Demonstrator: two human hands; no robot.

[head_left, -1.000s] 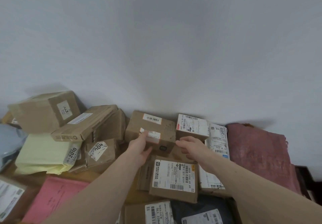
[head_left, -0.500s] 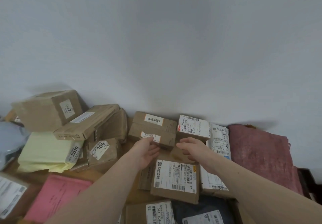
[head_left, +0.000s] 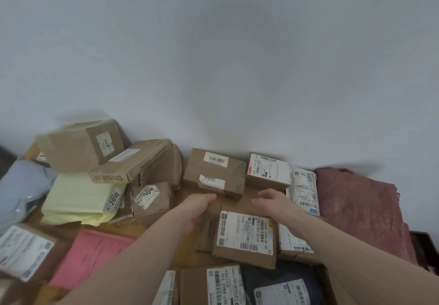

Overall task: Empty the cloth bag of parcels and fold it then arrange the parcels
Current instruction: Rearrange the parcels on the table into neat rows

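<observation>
Many parcels lie on a wooden table against a white wall. A small brown box [head_left: 215, 174] with two barcode labels rests flat at the back centre. My left hand [head_left: 198, 207] hovers just in front of it, fingers loosely curled, holding nothing. My right hand [head_left: 273, 201] is beside it, relaxed and empty, in front of a labelled box [head_left: 268, 173]. Between my forearms lies a brown box with a large white label [head_left: 245, 235]. The folded dark red cloth bag [head_left: 361, 212] lies at the right.
A stack of brown boxes [head_left: 85, 145], a long flat box [head_left: 133, 162], a yellow packet [head_left: 78, 200] and a "004" box [head_left: 150, 197] fill the left. A pink mailer [head_left: 92, 254], a grey bag [head_left: 19, 186] and more labelled parcels [head_left: 223, 285] crowd the near edge.
The small brown box was tilted up in my left hand; it now lies flat by the wall. Both hands have let go and drawn back slightly toward me.
</observation>
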